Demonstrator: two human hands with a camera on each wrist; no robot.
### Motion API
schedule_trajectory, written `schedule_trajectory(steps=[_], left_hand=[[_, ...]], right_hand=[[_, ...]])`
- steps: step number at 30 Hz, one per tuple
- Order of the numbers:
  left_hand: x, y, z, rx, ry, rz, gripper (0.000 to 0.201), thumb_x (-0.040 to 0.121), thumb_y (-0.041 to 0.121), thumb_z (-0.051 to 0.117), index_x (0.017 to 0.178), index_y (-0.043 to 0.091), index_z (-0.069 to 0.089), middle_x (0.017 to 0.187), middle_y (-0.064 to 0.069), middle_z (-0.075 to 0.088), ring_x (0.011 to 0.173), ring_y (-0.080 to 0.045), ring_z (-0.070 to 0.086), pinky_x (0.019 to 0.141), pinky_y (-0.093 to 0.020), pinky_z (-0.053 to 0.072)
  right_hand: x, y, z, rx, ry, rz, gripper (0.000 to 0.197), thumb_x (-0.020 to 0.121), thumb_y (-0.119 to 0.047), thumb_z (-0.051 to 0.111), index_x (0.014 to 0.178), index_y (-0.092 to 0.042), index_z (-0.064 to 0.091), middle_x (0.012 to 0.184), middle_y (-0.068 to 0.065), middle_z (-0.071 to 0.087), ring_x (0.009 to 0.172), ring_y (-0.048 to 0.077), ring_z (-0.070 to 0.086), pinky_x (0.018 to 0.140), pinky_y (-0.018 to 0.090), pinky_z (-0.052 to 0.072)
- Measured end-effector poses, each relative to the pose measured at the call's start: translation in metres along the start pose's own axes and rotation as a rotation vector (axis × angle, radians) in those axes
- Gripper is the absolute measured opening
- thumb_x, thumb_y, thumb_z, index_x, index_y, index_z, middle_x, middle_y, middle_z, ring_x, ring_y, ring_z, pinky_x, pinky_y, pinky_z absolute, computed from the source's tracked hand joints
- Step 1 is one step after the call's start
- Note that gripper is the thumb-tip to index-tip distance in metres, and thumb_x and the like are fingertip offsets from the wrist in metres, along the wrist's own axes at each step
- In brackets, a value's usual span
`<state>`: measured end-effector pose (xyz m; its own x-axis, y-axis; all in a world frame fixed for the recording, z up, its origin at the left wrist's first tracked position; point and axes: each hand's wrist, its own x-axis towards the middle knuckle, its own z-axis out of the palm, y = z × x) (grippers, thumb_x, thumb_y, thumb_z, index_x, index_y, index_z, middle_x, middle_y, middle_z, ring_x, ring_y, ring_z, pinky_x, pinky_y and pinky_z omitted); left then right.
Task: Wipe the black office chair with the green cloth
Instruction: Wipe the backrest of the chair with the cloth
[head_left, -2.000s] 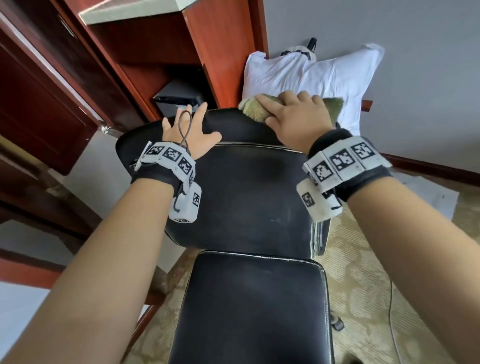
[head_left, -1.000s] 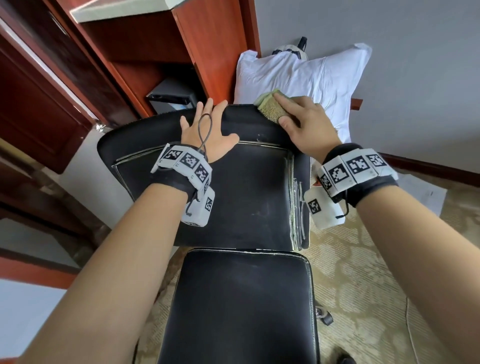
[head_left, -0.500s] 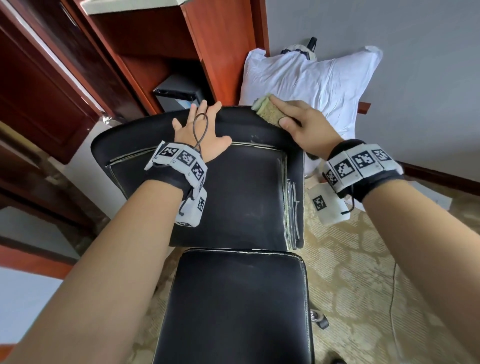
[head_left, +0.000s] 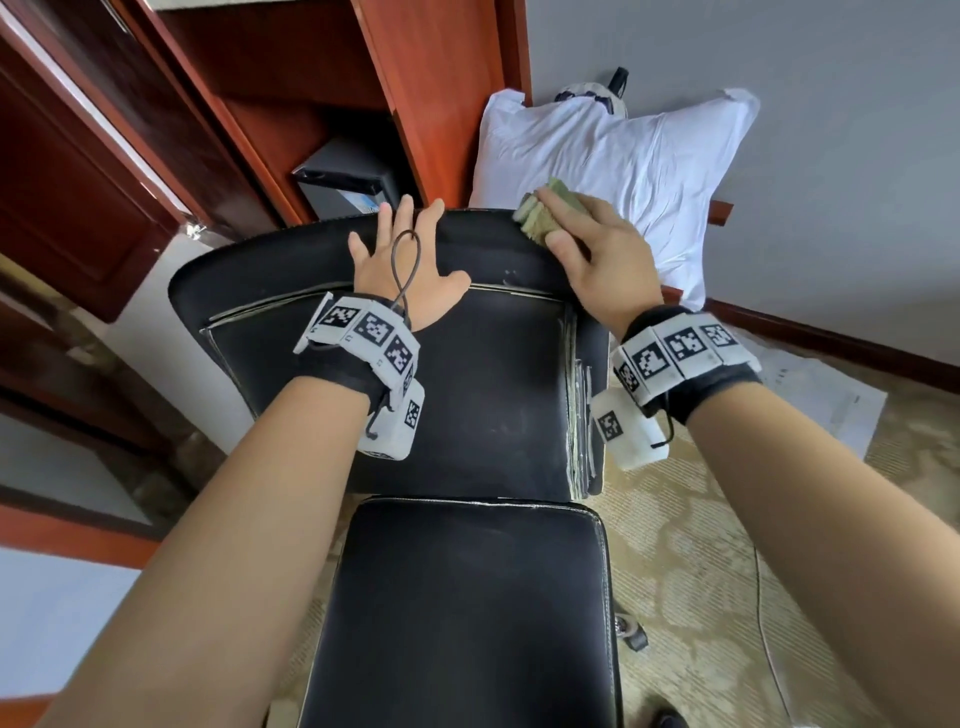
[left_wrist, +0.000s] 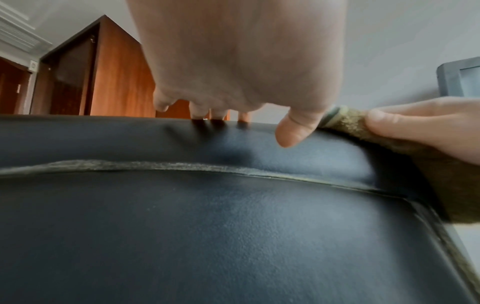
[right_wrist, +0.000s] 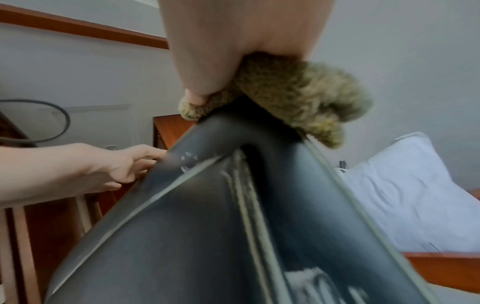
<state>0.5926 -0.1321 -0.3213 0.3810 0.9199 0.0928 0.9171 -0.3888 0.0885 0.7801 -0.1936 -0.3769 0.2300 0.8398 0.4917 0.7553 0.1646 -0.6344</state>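
Since two seconds ago my right hand (head_left: 597, 254) has carried the green cloth (head_left: 540, 215) from the middle of the backrest's top edge to its right corner, and the chair has swung a little under my grip. I see the cloth as a folded, nubby olive-green pad, its stacked edges showing; my fingers curl over it and the thumb pins it against the rolled top of the black office chair (head_left: 483, 395). My left hand (head_left: 405, 270) lies flat on the top of the backrest, fingers spread and straight, holding nothing, fingertips just over the far edge. The chair's black leather is scuffed: pale seams edge the back panel, the right side seam is frayed in layers, and small white marks sit near the top right corner. The seat pad looks smooth and glossy. Behind the chair a white pillow (head_left: 613, 150) leans on a grey wall, beside a reddish wooden desk (head_left: 441, 93). Below lies patterned beige carpet (head_left: 691, 571).
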Motion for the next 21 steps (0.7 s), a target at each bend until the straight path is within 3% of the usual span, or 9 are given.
schedule_trajectory(steps=[4, 7, 10, 12, 14, 16, 18, 21], left_hand=[[0.0, -0.001, 0.0, 0.011, 0.002, 0.004, 0.076, 0.087, 0.036, 0.053, 0.15, 0.023, 0.012, 0.159, -0.007, 0.005, 0.146, -0.024, -0.002, 0.113, -0.056, 0.002], [-0.001, -0.001, -0.001, -0.019, 0.0, 0.009, 0.075, 0.087, 0.036, 0.053, 0.15, 0.024, 0.014, 0.159, -0.006, 0.006, 0.146, -0.024, -0.002, 0.112, -0.056, 0.002], [-0.003, -0.001, -0.001, -0.05, -0.011, 0.013, 0.076, 0.088, 0.035, 0.054, 0.15, 0.024, 0.013, 0.159, -0.006, 0.003, 0.146, -0.024, -0.004, 0.113, -0.055, 0.002], [-0.003, -0.001, -0.002, -0.066, -0.02, 0.018, 0.076, 0.088, 0.034, 0.053, 0.151, 0.023, 0.012, 0.159, -0.006, 0.002, 0.146, -0.024, -0.004, 0.114, -0.054, 0.002], [-0.002, -0.001, -0.002, -0.073, -0.024, 0.023, 0.076, 0.088, 0.033, 0.053, 0.151, 0.024, 0.012, 0.159, -0.006, 0.002, 0.146, -0.024, -0.004, 0.114, -0.053, 0.002], [-0.002, -0.003, -0.002, -0.062, -0.025, 0.029, 0.076, 0.088, 0.034, 0.054, 0.151, 0.024, 0.012, 0.159, -0.006, 0.002, 0.146, -0.024, -0.004, 0.114, -0.052, 0.002], [-0.001, -0.004, -0.001, -0.023, -0.018, 0.035, 0.077, 0.089, 0.035, 0.054, 0.151, 0.023, 0.011, 0.159, -0.006, 0.003, 0.146, -0.024, -0.004, 0.114, -0.052, 0.003], [0.0, -0.005, 0.001, 0.045, -0.003, 0.045, 0.079, 0.088, 0.036, 0.054, 0.151, 0.022, 0.009, 0.159, -0.008, 0.004, 0.146, -0.025, -0.002, 0.114, -0.053, 0.002]], right_hand=[[-0.035, 0.019, -0.003, 0.205, 0.151, -0.038, 0.041, 0.094, -0.014, 0.051, 0.134, -0.012, 0.049, 0.136, 0.013, 0.048, 0.124, 0.007, 0.041, 0.106, 0.007, 0.023], [-0.051, 0.022, -0.002, 0.234, 0.157, 0.067, 0.044, 0.093, -0.015, 0.051, 0.136, -0.015, 0.047, 0.138, 0.011, 0.048, 0.128, 0.012, 0.042, 0.107, 0.009, 0.024], [-0.042, 0.011, -0.005, 0.225, 0.168, 0.079, 0.045, 0.092, -0.012, 0.05, 0.136, -0.014, 0.047, 0.137, 0.009, 0.049, 0.124, 0.008, 0.042, 0.104, 0.006, 0.023], [-0.02, -0.001, -0.007, 0.135, 0.119, 0.059, 0.045, 0.092, -0.018, 0.047, 0.137, -0.017, 0.047, 0.138, 0.008, 0.049, 0.123, 0.016, 0.046, 0.104, 0.015, 0.03], [0.006, -0.018, -0.007, -0.075, -0.024, 0.041, 0.046, 0.093, -0.028, 0.041, 0.14, -0.022, 0.043, 0.137, 0.004, 0.051, 0.12, 0.029, 0.05, 0.102, 0.033, 0.038], [0.029, -0.038, -0.003, -0.268, -0.175, 0.03, 0.044, 0.097, -0.034, 0.038, 0.14, -0.029, 0.041, 0.133, 0.002, 0.054, 0.119, 0.03, 0.05, 0.096, 0.042, 0.042], [0.044, -0.05, 0.001, -0.36, -0.244, 0.011, 0.04, 0.098, -0.037, 0.034, 0.138, -0.033, 0.042, 0.129, 0.003, 0.057, 0.118, 0.028, 0.05, 0.093, 0.04, 0.043], [0.041, -0.041, -0.005, -0.296, -0.273, 0.032, 0.041, 0.099, -0.042, 0.034, 0.139, -0.039, 0.039, 0.129, 0.001, 0.056, 0.119, 0.023, 0.05, 0.09, 0.034, 0.04]])
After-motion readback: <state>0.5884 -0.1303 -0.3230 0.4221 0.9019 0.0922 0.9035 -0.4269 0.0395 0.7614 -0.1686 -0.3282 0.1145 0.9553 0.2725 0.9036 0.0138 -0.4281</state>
